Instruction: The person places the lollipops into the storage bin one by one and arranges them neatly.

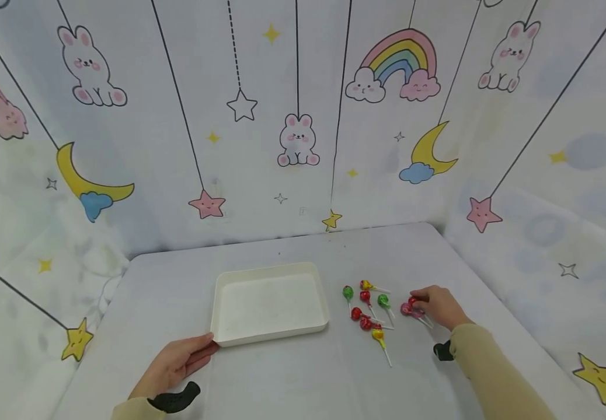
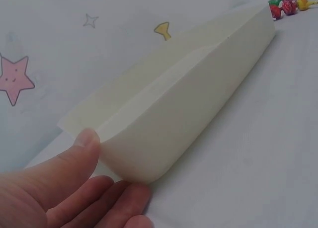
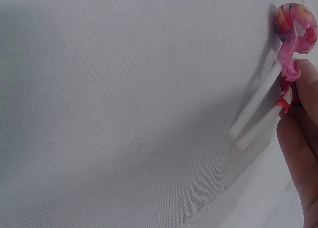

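Note:
A white shallow rectangular tray (image 1: 270, 335) lies on the table. At its near left corner is my left hand (image 1: 179, 360); in the left wrist view the thumb (image 2: 82, 151) meets the rim and the fingers hold the corner from below. My right hand (image 1: 442, 306) is over to the right, pinching a red lollipop (image 3: 285, 100) by its wrapped head, partly hidden by the fingers. Right beside it is a pink lollipop (image 3: 288, 59), its white stick almost parallel to the red one's. In the head view, both sticks point toward the near right.
Several lollipops lie loosely between the tray and my right hand, among them a green lollipop (image 1: 348, 293), a red lollipop (image 1: 365, 297) and a yellow lollipop (image 1: 379, 336). A white cloth covers the table (image 1: 282, 385). Patterned curtains (image 1: 250, 175) stand behind and on both sides.

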`<state>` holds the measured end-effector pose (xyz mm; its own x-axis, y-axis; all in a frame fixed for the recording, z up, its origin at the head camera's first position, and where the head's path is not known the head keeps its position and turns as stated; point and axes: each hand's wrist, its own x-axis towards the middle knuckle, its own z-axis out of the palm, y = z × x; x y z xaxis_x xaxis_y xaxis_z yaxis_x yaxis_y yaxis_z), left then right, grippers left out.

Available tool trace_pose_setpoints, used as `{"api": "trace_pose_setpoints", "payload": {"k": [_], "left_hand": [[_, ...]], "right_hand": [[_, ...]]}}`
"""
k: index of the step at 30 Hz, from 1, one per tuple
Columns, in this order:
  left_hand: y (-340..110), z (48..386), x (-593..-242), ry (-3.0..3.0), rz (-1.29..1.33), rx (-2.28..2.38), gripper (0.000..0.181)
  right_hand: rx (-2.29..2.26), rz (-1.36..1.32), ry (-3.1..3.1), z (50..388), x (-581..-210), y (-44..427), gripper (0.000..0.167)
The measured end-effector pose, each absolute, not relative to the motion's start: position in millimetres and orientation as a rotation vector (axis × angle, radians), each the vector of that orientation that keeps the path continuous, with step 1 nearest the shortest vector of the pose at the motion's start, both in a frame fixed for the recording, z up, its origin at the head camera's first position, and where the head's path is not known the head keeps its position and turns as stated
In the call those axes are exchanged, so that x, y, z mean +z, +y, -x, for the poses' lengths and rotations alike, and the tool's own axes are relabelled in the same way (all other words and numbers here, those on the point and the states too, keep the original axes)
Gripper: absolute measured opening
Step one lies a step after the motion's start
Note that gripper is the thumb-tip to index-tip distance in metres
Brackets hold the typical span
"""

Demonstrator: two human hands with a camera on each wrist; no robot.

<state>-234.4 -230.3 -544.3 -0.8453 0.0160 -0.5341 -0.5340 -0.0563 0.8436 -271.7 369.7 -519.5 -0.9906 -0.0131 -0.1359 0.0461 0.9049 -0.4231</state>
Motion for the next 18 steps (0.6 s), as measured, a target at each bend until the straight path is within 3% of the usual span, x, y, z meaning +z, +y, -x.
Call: {"api": "trace_pose_setpoints", "payload": {"k": [4,18], "left_hand": [[-230,233,-546,1.832,0.542,1.974,0.052],[-229,237,-548,1.838,0.568,1.977,0.061]], "right_hand": [[-0.654,-0.033,2.941,272,-519,370,0.034],[-0.818,-0.039,2.989,269,-512,376,0.035]]}}
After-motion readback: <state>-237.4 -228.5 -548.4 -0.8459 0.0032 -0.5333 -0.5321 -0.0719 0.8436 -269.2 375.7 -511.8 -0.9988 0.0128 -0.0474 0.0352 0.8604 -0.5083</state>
